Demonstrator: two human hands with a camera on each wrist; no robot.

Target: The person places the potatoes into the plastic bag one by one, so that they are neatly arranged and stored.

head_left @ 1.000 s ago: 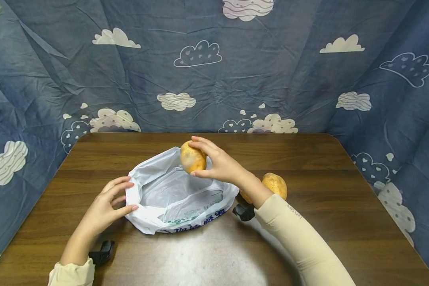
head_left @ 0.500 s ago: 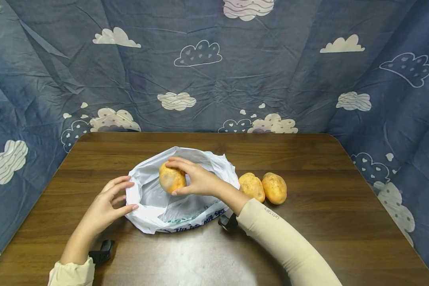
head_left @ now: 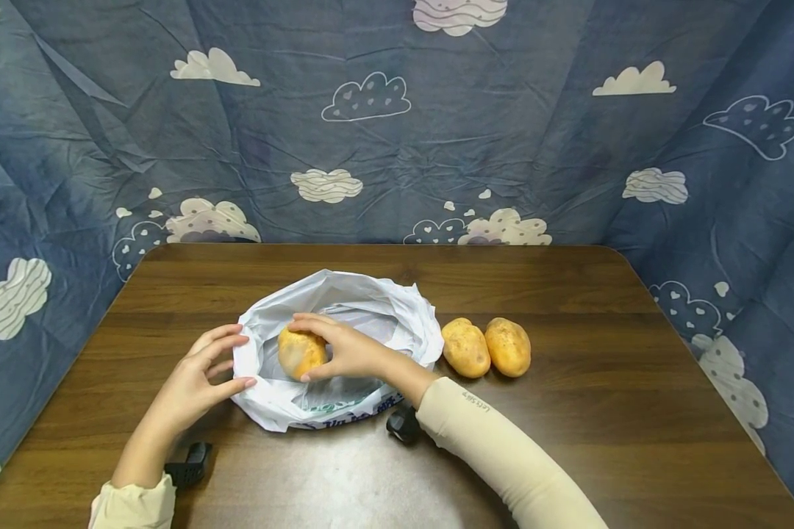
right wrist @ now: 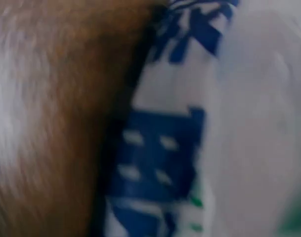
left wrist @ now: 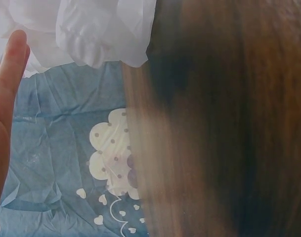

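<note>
In the head view my right hand [head_left: 344, 349] grips a potato [head_left: 298, 356] with fingers over its top and thumb at its lower side. The potato is within the mouth of a white plastic bag [head_left: 413, 312] lying on the table; whether it touches the bag's bottom I cannot tell. Fingertips and thumb of my left hand [head_left: 195, 378] touch the bag's left rim, spread apart. The left wrist view has one straight finger beside the white bag [left wrist: 106, 29]. Only blurred blue print on the bag [right wrist: 160, 153] and table show in the right wrist view.
Two more potatoes, the nearer one [head_left: 466, 349] and its neighbour [head_left: 509, 347], lie side by side just right of the bag on the brown wooden table [head_left: 609, 411]. A blue cloth with cloud patterns [head_left: 437, 154] hangs behind the table.
My right hand has carried the potato left and down, from over the bag's far rim into its mouth. The two other potatoes now show fully. My left hand has stayed put.
</note>
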